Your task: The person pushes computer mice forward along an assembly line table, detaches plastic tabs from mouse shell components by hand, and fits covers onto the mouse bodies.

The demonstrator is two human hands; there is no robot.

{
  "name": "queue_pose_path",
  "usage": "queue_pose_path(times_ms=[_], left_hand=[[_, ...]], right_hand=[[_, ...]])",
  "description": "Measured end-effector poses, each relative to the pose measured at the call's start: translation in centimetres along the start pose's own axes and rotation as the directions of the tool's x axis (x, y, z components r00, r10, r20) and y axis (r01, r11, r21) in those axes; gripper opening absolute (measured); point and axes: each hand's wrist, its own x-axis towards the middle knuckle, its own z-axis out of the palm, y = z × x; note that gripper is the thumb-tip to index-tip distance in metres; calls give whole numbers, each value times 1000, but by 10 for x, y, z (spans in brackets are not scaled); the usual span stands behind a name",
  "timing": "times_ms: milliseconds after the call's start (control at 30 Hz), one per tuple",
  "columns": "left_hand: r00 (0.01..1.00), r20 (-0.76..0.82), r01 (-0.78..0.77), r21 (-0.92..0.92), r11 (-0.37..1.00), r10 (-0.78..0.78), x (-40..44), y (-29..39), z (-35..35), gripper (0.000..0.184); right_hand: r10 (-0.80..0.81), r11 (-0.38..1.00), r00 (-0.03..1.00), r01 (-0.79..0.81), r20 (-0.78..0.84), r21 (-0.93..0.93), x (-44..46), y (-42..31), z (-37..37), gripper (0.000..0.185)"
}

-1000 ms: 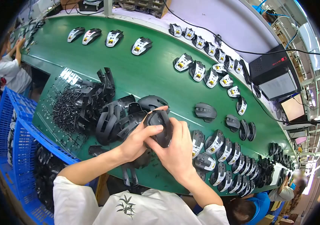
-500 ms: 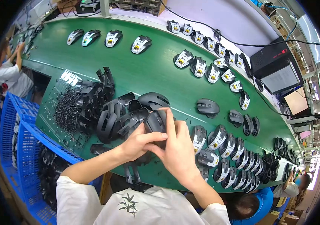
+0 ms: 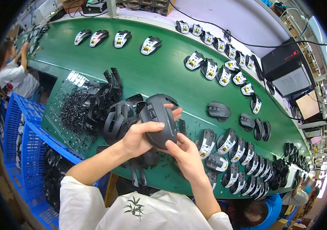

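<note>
The left hand (image 3: 134,140) is gripping a matte black, curved plastic computer mouse (image 3: 157,126), thumb across its top, while the right hand (image 3: 186,155) is pinching its near end. The mouse is probably light, stiff and slightly slippery; its sides look the best hold, sparing the wheel and buttons. Black curved plastic shells (image 3: 113,124) are lying just left, with tiny black parts (image 3: 72,111) beyond them. Black-and-white mouse bodies (image 3: 206,143) are standing right on the green tabletop (image 3: 163,76); a blue slatted plastic crate (image 3: 33,157) is sitting near left.
</note>
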Motion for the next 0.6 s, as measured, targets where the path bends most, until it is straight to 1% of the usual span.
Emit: queue_pose_path(times_ms=[33, 100, 167, 200, 333, 367, 533, 600], left_hand=[[1000, -3, 10, 4, 1000, -10, -1, -1, 0, 62], [1000, -5, 6, 232, 973, -5, -2, 0, -2, 60], [1000, 1, -8, 442, 897, 9, -2, 1, -4, 58], [1000, 1, -6, 443, 896, 6, -2, 0, -5, 58], [996, -90, 35, 427, 904, 4, -4, -8, -9, 44], [995, -100, 46, 428, 903, -3, -7, -9, -10, 44], [999, -43, 19, 513, 858, 3, -4, -5, -9, 49], [999, -45, 30, 443, 896, -11, -2, -5, -9, 48]], right_hand=[[0, 1000, 1000, 0, -5, 10, -3, 4, 1, 58], [-151, 986, 985, 156, -82, 61, -6, 15, 8, 50], [-292, 947, 943, 308, -159, 89, -7, 21, 13, 41], [-292, 947, 943, 309, -162, 90, -7, 22, 13, 41], [-341, 940, 919, 334, -199, -69, -5, 31, 6, 39], [-332, 943, 921, 327, -205, -59, -6, 34, 5, 39], [-334, 937, 929, 345, -162, 50, -2, 36, -1, 40], [-352, 933, 926, 359, -136, 32, -2, 32, 0, 41]])
